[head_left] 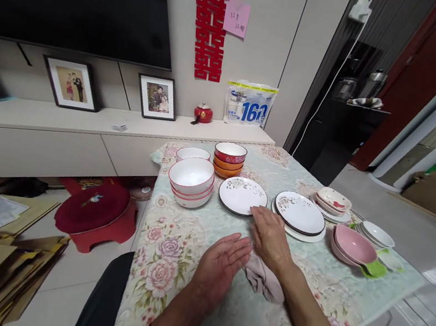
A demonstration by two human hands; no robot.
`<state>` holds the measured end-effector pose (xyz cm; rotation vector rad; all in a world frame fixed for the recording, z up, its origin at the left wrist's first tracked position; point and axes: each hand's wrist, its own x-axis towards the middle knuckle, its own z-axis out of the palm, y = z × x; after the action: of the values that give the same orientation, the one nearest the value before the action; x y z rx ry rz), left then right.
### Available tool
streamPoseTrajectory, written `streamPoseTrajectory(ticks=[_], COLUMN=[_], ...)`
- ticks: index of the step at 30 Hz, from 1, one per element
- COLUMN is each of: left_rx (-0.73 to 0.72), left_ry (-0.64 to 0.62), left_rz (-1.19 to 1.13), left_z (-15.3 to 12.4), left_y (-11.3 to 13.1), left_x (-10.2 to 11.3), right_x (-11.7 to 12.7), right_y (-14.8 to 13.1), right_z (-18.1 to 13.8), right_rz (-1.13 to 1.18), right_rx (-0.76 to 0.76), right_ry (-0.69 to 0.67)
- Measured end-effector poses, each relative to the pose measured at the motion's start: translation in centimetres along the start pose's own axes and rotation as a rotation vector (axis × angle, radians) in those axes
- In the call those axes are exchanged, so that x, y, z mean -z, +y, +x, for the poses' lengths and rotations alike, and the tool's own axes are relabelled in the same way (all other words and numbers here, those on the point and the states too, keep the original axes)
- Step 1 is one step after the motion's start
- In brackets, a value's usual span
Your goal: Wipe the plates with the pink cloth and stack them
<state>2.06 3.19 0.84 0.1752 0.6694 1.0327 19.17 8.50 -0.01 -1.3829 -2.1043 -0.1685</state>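
Note:
My left hand (222, 265) is palm up over the table, fingers stretched out and holding nothing. My right hand (271, 238) is held flat, palm down, its fingertips by the near edge of a white floral plate (243, 194); whether they touch it I cannot tell. A crumpled pinkish cloth (265, 279) lies partly under my right hand. To the right is a stack of dark-rimmed floral plates (300, 212) on a larger white plate. At the left stand red-rimmed white bowls (191, 176), stacked, with red and orange bowls (229, 158) behind them.
Pink handled bowls (355, 245), white bowls (376, 234) and a stack of small dishes (333, 199) sit along the right side of the floral tablecloth (167, 283). A red stool (92, 208) and flattened cardboard (9, 267) are on the floor at left. A low cabinet (78, 141) runs behind.

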Motion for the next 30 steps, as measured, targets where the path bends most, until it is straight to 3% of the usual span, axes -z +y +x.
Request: streamPoseTrajectory(ticks=[5,11,19,23,30], left_rx=[-0.003,-0.008,-0.014,-0.022,-0.1], left_ry=[0.008,0.019,-0.005,-0.011,-0.092], left_rz=[0.001,-0.005,-0.04,-0.072,-0.151], left_z=[0.5,0.4,0.9,1.1,1.4], left_y=[0.0,0.2,0.2,0.5,1.4], left_x=[0.0,-0.1,0.1,0.0,-0.4], right_x=[-1.1,-1.0,-0.9,-0.7,1.0], right_y=[0.4,0.8,0.5,0.2,-1.0], right_z=[1.8,2.6,1.4,1.2,0.2], right_rz=[-0.182,-0.222,-0.217,-0.203,-0.009], right_rx=[0.058,0.112,0.231,0.221,0.172], right_ry=[-0.154,-0.132,0.049,0.159,0.239])
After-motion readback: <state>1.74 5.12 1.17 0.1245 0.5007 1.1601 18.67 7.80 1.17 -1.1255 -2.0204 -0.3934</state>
